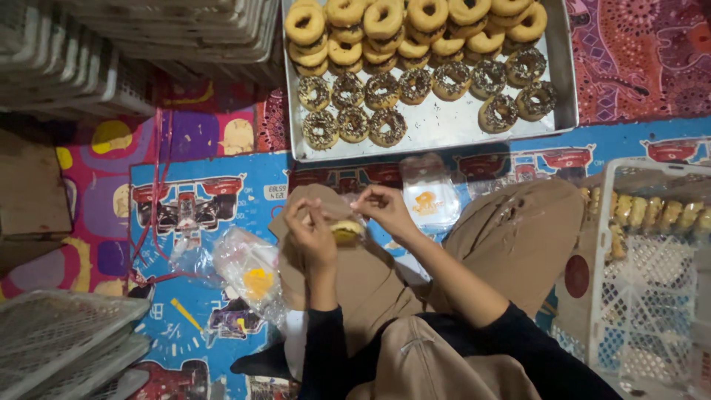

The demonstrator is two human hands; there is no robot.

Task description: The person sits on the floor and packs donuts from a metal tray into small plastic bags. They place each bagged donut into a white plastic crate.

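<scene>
Clear plastic bag [429, 194] with orange label, beside right hand [385, 210], above knee

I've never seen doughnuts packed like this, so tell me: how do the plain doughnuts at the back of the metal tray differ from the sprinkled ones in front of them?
The plain doughnuts are bare golden brown; the sprinkled doughnuts carry dark topping with pale flecks. The plain ones are piled on one another, while the sprinkled ones lie flat in single rows. Both are ring-shaped and share the metal tray.
</scene>
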